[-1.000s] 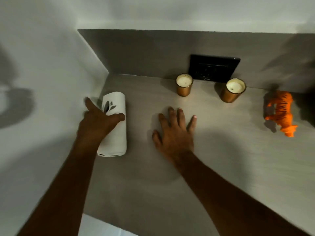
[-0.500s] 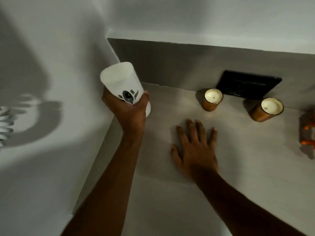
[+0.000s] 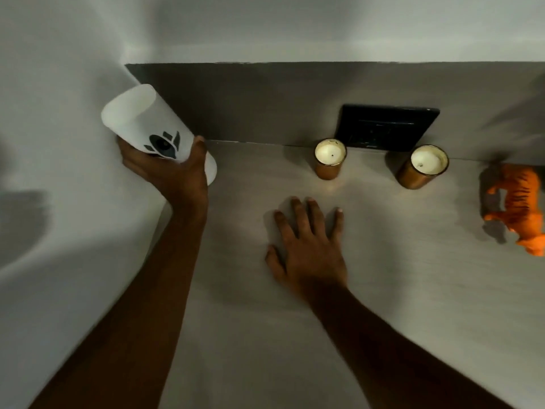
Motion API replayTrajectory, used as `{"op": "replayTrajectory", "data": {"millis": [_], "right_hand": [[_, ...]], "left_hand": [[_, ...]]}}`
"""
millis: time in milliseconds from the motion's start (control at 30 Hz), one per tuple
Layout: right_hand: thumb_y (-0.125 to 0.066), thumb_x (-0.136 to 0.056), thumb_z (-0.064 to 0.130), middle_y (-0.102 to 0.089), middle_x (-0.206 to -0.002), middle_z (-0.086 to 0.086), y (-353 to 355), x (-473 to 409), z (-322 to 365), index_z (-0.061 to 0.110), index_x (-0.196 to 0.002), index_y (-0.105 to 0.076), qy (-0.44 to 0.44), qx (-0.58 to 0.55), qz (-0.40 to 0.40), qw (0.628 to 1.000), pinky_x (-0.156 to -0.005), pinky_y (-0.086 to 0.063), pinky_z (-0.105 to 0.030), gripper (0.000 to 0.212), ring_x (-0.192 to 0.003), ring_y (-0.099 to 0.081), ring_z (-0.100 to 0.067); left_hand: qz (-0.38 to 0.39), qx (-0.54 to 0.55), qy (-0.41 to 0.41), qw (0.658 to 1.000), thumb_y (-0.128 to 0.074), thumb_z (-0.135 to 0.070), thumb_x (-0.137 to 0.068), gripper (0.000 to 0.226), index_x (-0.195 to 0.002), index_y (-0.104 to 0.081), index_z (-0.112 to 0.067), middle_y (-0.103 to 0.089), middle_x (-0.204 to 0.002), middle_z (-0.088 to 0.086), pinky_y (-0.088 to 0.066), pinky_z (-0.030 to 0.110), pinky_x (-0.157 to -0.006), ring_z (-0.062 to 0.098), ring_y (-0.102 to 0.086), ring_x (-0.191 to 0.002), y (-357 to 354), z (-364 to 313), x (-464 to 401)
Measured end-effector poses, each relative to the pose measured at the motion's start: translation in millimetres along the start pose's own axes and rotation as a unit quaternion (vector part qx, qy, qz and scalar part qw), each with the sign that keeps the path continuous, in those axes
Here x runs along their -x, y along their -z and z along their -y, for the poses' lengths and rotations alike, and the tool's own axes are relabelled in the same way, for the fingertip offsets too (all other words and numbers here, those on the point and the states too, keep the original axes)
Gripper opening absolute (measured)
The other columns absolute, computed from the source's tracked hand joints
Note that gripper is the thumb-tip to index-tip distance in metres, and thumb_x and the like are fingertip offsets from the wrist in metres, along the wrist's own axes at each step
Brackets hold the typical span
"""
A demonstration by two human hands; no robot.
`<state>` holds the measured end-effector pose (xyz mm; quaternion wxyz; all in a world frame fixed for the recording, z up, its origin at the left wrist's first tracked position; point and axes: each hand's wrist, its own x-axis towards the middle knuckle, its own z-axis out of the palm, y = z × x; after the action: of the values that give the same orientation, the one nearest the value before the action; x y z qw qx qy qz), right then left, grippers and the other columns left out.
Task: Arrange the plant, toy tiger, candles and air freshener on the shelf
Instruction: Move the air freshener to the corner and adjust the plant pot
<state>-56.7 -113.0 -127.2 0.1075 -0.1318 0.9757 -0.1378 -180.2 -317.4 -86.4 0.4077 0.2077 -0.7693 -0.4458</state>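
- Shelf (image 3: 368,305): a pale grey surface set in a corner, with a white wall to the left and a dark grey back panel behind; a black switch plate (image 3: 386,128) is fixed to that panel and serves as the landmark here.
- Air freshener (image 3: 147,131): a white cylinder with a dark leaf-like emblem, far to the left of the switch plate, in the corner by the white wall. It is tilted, top leaning towards the wall, and its lower end sits at the shelf surface; whether it rests fully on it I cannot tell.
- Left hand (image 3: 171,169): wrapped around the lower part of the air freshener, thumb on the right side of the cylinder and fingers curled behind it against the wall.
- Right hand (image 3: 309,246): lying flat on the shelf, palm down, fingers spread and holding nothing, in front of and slightly left of the switch plate.
- Candles: two in copper-coloured holders with white wax, both upright. One candle (image 3: 329,159) stands just below the left corner of the switch plate; the other candle (image 3: 424,166) stands just below its right corner.
- Toy tiger (image 3: 522,202): orange with dark stripes, to the right of the switch plate near the frame edge, on the shelf well apart from both hands.
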Motion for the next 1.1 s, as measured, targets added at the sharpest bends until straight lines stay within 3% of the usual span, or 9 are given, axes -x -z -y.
{"op": "replayTrajectory", "data": {"millis": [100, 300, 433, 533, 667, 767, 900, 1000, 1100], "right_hand": [[-0.029, -0.097, 0.059, -0.025, -0.173, -0.017, 2, 4, 4, 0.023, -0.16, -0.036, -0.002, -0.037, -0.012, 0.999, -0.12, 0.01, -0.075, 0.073, -0.16, -0.014, -0.042], [-0.051, -0.095, 0.029, -0.069, -0.129, -0.016, 20, 24, -8, 0.008, -0.115, -0.072, 0.013, -0.234, -0.126, 0.964, -0.125, -0.009, -0.062, 0.036, -0.135, -0.052, -0.037], [-0.053, -0.088, 0.019, -0.075, -0.103, -0.017, 17, 104, -67, 0.003, -0.088, -0.074, -0.154, -0.393, -0.333, 0.843, -0.105, -0.048, -0.062, 0.026, -0.109, -0.066, -0.036], [-0.056, -0.09, 0.012, -0.074, -0.108, -0.016, 19, 181, -136, 0.009, -0.09, -0.073, -0.286, -0.38, -0.475, 0.74, -0.098, -0.051, -0.058, 0.017, -0.108, -0.068, -0.038], [-0.057, -0.1, -0.01, -0.07, -0.119, -0.016, 41, 222, -229, 0.021, -0.116, -0.063, -0.375, -0.419, -0.541, 0.626, -0.1, -0.055, -0.058, 0.035, -0.115, -0.07, -0.029], [-0.061, -0.102, -0.002, -0.071, -0.119, -0.006, 56, 205, -275, 0.009, -0.125, -0.064, -0.382, -0.429, -0.541, 0.614, -0.1, -0.058, -0.048, 0.025, -0.114, -0.07, -0.014], [-0.066, -0.101, 0.009, -0.072, -0.121, -0.017, 65, 175, -305, 0.007, -0.135, -0.063, -0.4, -0.452, -0.527, 0.598, -0.095, -0.059, -0.054, 0.035, -0.107, -0.072, -0.032], [-0.063, -0.102, 0.014, -0.072, -0.124, -0.019, 74, 160, -310, 0.011, -0.14, -0.062, -0.373, -0.486, -0.505, 0.608, -0.1, -0.057, -0.055, 0.039, -0.114, -0.07, -0.035], [-0.064, -0.102, 0.017, -0.074, -0.118, -0.02, 75, 158, -320, 0.014, -0.137, -0.065, -0.373, -0.495, -0.497, 0.607, -0.095, -0.06, -0.055, 0.035, -0.108, -0.072, -0.037]], "left_hand": [[-0.016, -0.044, -0.038, 0.998, -0.098, -0.048, -0.062, 0.131, -0.152, -0.023, 0.012, -0.032, -0.151, 0.02, -0.034, 0.029, -0.124, 0.032, -0.037, -0.143, 9, -13, 19], [0.108, 0.045, 0.061, 0.991, -0.08, -0.071, -0.074, 0.118, -0.149, -0.031, 0.005, -0.045, -0.147, 0.023, -0.047, 0.016, -0.103, 0.02, -0.054, -0.126, 32, -55, 120], [0.244, 0.128, 0.07, 0.959, -0.07, -0.023, -0.089, 0.062, -0.142, -0.038, -0.032, -0.061, -0.117, -0.003, -0.052, 0.018, -0.09, 0.006, -0.062, -0.101, 34, -99, 253], [0.397, 0.143, 0.08, 0.903, -0.068, -0.035, -0.087, 0.043, -0.126, -0.052, -0.046, -0.069, -0.107, -0.018, -0.053, 0.025, -0.098, 0.003, -0.067, -0.1, 28, -149, 353], [0.563, 0.097, 0.062, 0.818, -0.061, -0.043, -0.093, 0.028, -0.117, -0.07, -0.031, -0.074, -0.118, -0.013, -0.054, 0.039, -0.106, 0.007, -0.068, -0.114, -16, -205, 443], [0.512, 0.117, 0.117, 0.843, -0.068, -0.011, -0.097, 0.047, -0.142, -0.054, -0.005, -0.062, -0.14, 0.013, -0.048, 0.053, -0.114, 0.027, -0.061, -0.129, -68, -235, 470], [0.471, 0.107, 0.103, 0.87, -0.073, 0.004, -0.09, 0.077, -0.155, -0.031, 0.002, -0.06, -0.138, 0.024, -0.053, 0.043, -0.108, 0.035, -0.064, -0.122, -126, -251, 458], [0.464, 0.124, 0.071, 0.874, -0.073, 0.005, -0.09, 0.066, -0.148, -0.041, 0.005, -0.071, -0.122, 0.022, -0.058, 0.027, -0.094, 0.026, -0.072, -0.107, -145, -249, 449], [0.46, 0.123, 0.036, 0.878, -0.076, 0.001, -0.09, 0.044, -0.13, -0.058, 0.003, -0.075, -0.108, 0.015, -0.062, 0.035, -0.09, 0.021, -0.073, -0.097, -152, -244, 450]]}}
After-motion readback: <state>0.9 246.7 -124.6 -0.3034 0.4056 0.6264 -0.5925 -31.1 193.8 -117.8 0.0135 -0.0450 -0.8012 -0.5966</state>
